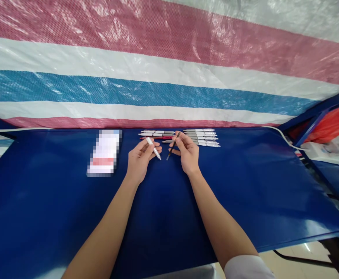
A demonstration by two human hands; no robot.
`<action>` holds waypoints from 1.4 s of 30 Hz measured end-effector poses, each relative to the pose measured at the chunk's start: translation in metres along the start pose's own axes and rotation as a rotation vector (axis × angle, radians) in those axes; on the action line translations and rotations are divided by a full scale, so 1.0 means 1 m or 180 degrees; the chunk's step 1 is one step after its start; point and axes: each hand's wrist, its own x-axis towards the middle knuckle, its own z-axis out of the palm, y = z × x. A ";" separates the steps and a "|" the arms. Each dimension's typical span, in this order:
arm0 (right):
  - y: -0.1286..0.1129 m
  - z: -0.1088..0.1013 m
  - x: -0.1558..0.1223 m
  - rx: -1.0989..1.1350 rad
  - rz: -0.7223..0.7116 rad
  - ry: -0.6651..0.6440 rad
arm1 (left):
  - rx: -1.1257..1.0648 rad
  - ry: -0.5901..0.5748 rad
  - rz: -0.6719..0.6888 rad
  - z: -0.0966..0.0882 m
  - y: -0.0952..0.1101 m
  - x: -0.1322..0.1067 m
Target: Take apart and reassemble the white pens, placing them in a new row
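My left hand [140, 158] is closed on a white pen barrel [154, 148], which slants down to the right between thumb and fingers. Across a small gap, my right hand [189, 154] pinches a thin dark pen refill [172, 148], its tip pointing down to the left. Just behind both hands lie several white and grey pens [201, 135] on the right. More pens [154, 133] lie on the left, together with a red pen [166, 137]. My fingers partly cover some of these pens.
A blurred-out phone-like rectangle [104, 153] lies left of my hands on the blue table [163, 217]. A striped plastic sheet [157, 93] hangs behind the table's back edge. A white cable [282, 135] and a blue metal frame [308, 116] are at the right.
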 end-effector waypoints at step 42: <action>-0.006 0.004 -0.005 -0.0172 0.0086 0.0090 | 0.1244 -0.0044 0.1219 0.007 0.002 -0.016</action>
